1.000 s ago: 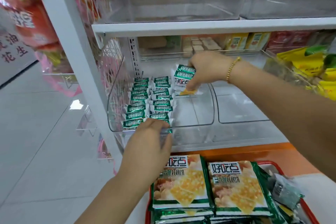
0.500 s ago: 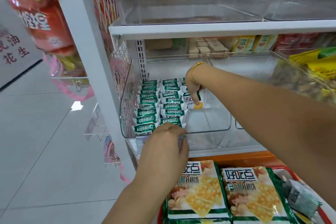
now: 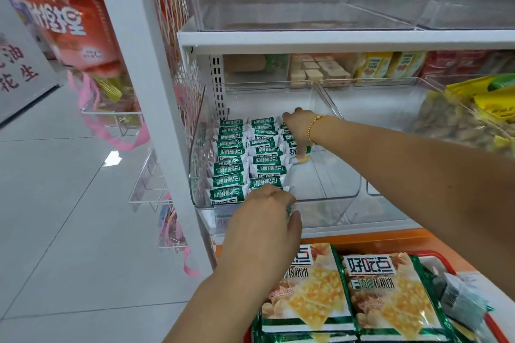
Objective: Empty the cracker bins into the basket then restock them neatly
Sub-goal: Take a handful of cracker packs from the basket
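The white shelf unit (image 3: pixel 334 39) fills most of the view, its top and right side cut off by the frame. On the lower shelf sits a clear bin (image 3: pixel 328 198), whose see-through walls are hard to trace against the neighbouring bin (image 3: pixel 395 120). Behind them the stock is blurred and unreadable.

At the bottom right is the red basket (image 3: pixel 500 327). Only a strip of its rim shows, the rest running out of frame or lying under the large cracker bags (image 3: pixel 390 292) stacked inside it. Those bags are cut off at the lower edge.

The small cracker packets (image 3: pixel 231 159) stand in the left part of the bin in two full rows. A third row just beside them is mostly covered by the right hand (image 3: pixel 298 128). That hand reaches in from the right with its fingers pointing down and curled round several packets of the third row, gripping them. Its fingertips are hidden among the wrappers.

The left hand (image 3: pixel 264 220) is at the bin's front wall with its back to the camera. Its fingers curl forward over the front of the middle row. The knuckles hide the fingertips, so I cannot tell whether it pinches a packet or only rests there.

A gold bead bracelet (image 3: pixel 313 128) circles the right wrist.
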`<state>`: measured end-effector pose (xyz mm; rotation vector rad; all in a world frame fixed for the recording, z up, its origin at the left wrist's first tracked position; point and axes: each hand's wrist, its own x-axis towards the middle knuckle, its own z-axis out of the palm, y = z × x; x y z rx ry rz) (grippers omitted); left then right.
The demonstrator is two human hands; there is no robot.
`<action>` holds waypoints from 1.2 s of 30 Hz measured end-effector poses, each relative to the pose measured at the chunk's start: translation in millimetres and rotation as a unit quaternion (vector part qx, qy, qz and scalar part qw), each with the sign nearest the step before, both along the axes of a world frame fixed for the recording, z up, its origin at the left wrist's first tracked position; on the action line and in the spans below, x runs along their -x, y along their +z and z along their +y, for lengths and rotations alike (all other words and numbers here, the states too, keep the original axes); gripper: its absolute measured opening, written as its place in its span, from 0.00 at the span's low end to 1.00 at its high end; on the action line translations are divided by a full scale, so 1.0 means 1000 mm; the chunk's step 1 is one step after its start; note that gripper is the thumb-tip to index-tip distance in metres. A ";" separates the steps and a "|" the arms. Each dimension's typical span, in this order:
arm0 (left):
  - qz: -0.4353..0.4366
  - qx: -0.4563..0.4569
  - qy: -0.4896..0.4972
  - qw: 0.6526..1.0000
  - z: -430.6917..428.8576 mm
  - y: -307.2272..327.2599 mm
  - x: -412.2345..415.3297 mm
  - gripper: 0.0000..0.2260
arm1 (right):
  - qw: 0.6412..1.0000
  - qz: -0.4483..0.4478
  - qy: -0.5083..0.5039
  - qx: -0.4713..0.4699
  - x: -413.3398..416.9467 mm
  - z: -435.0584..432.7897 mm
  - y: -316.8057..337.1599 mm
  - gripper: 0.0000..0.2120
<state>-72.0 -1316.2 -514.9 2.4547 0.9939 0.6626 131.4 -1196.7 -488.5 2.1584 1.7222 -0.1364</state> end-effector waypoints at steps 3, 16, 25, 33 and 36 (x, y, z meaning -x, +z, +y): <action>0.005 -0.003 -0.002 1.000 0.000 0.000 0.000 0.15 | 1.000 0.024 0.003 -0.017 -0.004 0.000 -0.001 0.43; -0.036 -0.015 -0.043 0.998 -0.018 -0.004 0.010 0.06 | 0.975 0.074 0.080 -0.194 0.017 -0.085 0.039 0.17; 0.128 0.015 -0.155 0.980 -0.094 -0.025 0.025 0.17 | 0.963 0.229 0.123 -0.078 0.030 -0.288 0.001 0.12; 0.375 0.241 -0.181 0.877 -0.156 -0.124 0.021 0.08 | 0.947 0.272 0.092 0.144 0.012 -0.364 -0.135 0.18; 0.386 0.303 -0.088 0.867 -0.159 -0.166 0.026 0.18 | 0.953 0.249 0.085 0.148 0.008 -0.377 -0.180 0.17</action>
